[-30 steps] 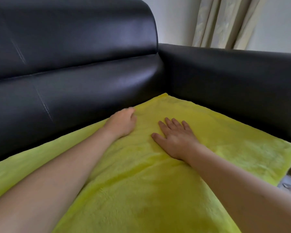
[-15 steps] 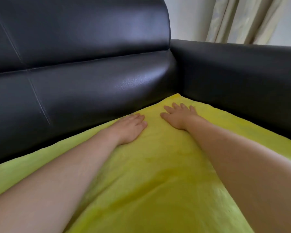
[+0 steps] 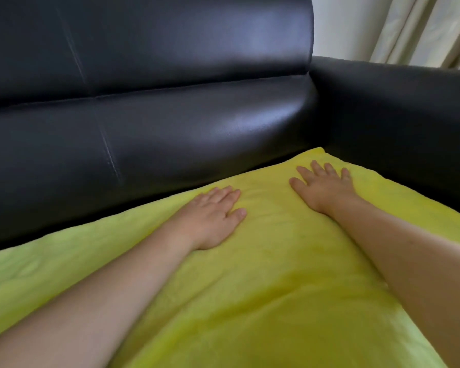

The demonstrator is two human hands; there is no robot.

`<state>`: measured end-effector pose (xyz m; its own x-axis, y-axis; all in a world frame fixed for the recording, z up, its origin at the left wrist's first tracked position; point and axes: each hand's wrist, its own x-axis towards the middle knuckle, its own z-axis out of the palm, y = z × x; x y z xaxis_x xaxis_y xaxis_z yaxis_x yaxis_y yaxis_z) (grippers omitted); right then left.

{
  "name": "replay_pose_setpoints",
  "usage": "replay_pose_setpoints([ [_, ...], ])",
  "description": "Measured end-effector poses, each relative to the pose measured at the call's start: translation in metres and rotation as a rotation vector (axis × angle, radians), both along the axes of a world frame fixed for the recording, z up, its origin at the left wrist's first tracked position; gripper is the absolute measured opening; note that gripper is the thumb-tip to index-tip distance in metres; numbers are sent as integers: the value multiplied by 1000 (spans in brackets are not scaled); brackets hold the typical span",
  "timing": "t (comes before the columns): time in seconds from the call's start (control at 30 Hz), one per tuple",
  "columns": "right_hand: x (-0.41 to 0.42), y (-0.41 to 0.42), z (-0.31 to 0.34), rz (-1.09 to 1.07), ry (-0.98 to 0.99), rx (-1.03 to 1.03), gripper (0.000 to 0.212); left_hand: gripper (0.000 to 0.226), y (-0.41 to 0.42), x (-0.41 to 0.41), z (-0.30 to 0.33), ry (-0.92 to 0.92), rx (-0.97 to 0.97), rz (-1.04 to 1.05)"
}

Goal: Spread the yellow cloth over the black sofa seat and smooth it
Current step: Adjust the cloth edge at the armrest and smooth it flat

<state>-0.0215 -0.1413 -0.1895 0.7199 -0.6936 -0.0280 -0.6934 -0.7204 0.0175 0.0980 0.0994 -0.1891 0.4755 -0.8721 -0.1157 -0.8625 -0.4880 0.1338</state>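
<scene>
Both hands, left [image 3: 210, 219] and right [image 3: 323, 188], press flat, fingers straight, gripping nothing, smoothing the cloth [image 3: 263, 288] toward the sofa's [image 3: 170, 128] back corner.

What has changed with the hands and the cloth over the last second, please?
Both hands slid up the yellow cloth toward the back corner; the left hand, curled earlier, flattened, and the right hand moved nearer the armrest. Nothing was gripped or released. The cloth stays spread.

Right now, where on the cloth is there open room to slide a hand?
Free: the yellow cloth between the two forearms, and the stretch left of the left hand along the backrest. Tightest: the corner beyond the right hand, against the armrest.
</scene>
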Motion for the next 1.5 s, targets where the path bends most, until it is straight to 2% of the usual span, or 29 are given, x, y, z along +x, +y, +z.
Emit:
replay_pose_setpoints([
  [0.1,-4,29,27,-1,-20,-245,64,61,-1,-1,-7,-35,-45,31],
  [0.17,-18,80,45,78,-177,-313,59,62,-1,3,-5,-58,-61,28],
  [0.27,-55,184,57,118,-418,-128,56,62,4,-7,9,-102,-89,39],
  [0.37,-93,248,47,86,-334,57,69,63,32,-20,28,-100,-74,186],
  [0.5,-124,254,16,90,-237,160,73,61,114,-32,28,-99,-113,422],
  [0.57,-128,254,9,97,-239,139,72,56,146,-34,24,-192,-162,540],
  [0.67,-125,255,7,101,-274,117,73,48,166,-19,34,-93,-290,711],
  [0.77,-125,254,6,117,-238,112,73,23,170,-4,44,5,-173,634],
  [0.83,-122,251,7,104,-177,109,72,22,164,1,46,20,-129,593],
  [0.93,-107,253,23,63,-122,88,70,17,157,14,50,66,-164,612],
  [1.03,-92,267,29,170,-232,95,71,14,156,26,57,129,-281,708],
  [1.07,-88,273,25,204,-234,114,73,12,157,27,57,62,-312,708],
  [1.13,-88,278,15,207,-213,160,76,3,160,23,51,-219,-308,664],
  [1.17,-89,276,12,201,-218,174,76,5,161,21,47,-336,-280,626],
  [1.23,-91,275,10,200,-216,183,77,16,160,19,38,-406,-132,585],
  [1.3,-90,274,12,210,-207,179,77,18,151,21,40,-352,-115,573],
  [1.4,-90,276,11,217,-164,173,78,13,122,25,46,-234,-320,404],
  [1.5,-88,276,12,208,-156,163,79,24,93,24,48,-79,-322,390],
])
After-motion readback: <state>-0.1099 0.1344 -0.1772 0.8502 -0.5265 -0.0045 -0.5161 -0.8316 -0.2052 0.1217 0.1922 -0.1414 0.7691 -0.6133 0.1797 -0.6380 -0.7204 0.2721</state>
